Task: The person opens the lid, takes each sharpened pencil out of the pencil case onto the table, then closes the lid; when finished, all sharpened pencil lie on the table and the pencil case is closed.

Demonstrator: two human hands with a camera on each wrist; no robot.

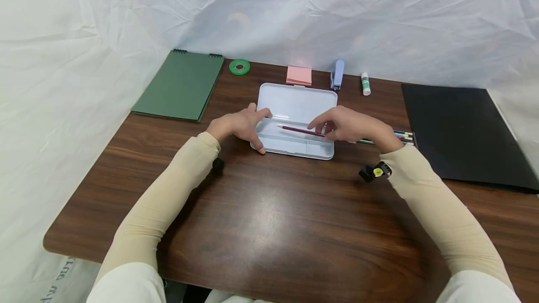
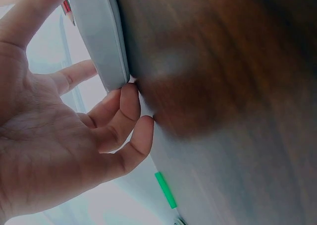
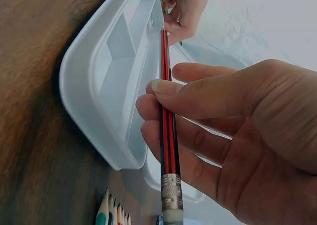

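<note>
We see the right hand (image 1: 349, 126) pinching a red pencil (image 1: 301, 130) between thumb and fingers, holding it over the open case (image 1: 294, 146) at table centre; the left hand (image 1: 237, 125), fingers spread and relaxed, steadies the case at its nine o'clock edge; more pencils (image 1: 403, 135) lie at three o'clock; a notebook (image 1: 181, 85) sits at ten o'clock

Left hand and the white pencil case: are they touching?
Touching. The left wrist view shows the left hand with its fingertips pressed against the rounded end of the pencil case; the head view agrees.
</note>
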